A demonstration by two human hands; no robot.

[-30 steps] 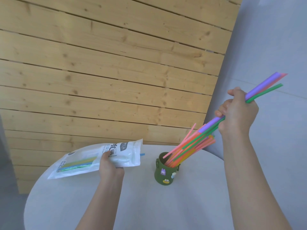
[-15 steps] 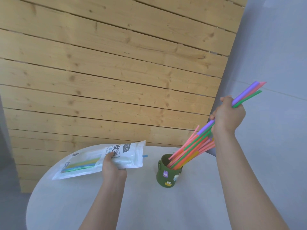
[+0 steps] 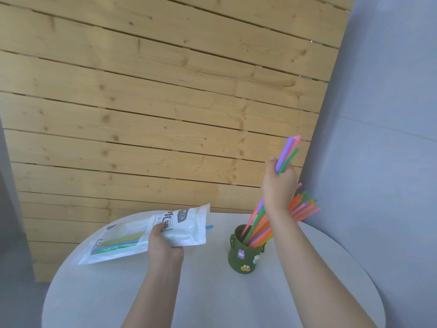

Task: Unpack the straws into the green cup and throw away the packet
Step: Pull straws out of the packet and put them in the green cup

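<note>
The green cup [image 3: 243, 259] with small stickers stands on the round table, right of centre. Several coloured straws [image 3: 259, 233] lean in it toward the right. My right hand [image 3: 279, 185] is above the cup, closed on a purple, a pink and a green straw [image 3: 287, 155]; their lower ends reach into the cup. My left hand [image 3: 163, 245] grips the white packet [image 3: 146, 235], held just over the table at the left. Several straws still show through its clear window, and a blue tip [image 3: 209, 226] sticks out of its right end.
The round grey table [image 3: 212, 299] curves away at the left and right edges. A wooden plank wall [image 3: 165, 102] stands right behind it, and a grey wall [image 3: 383, 138] closes in on the right, near the leaning straws.
My right hand has come down and left with its straws, turning them more upright and sinking their lower ends into the cup. The left hand and packet have stayed put.
</note>
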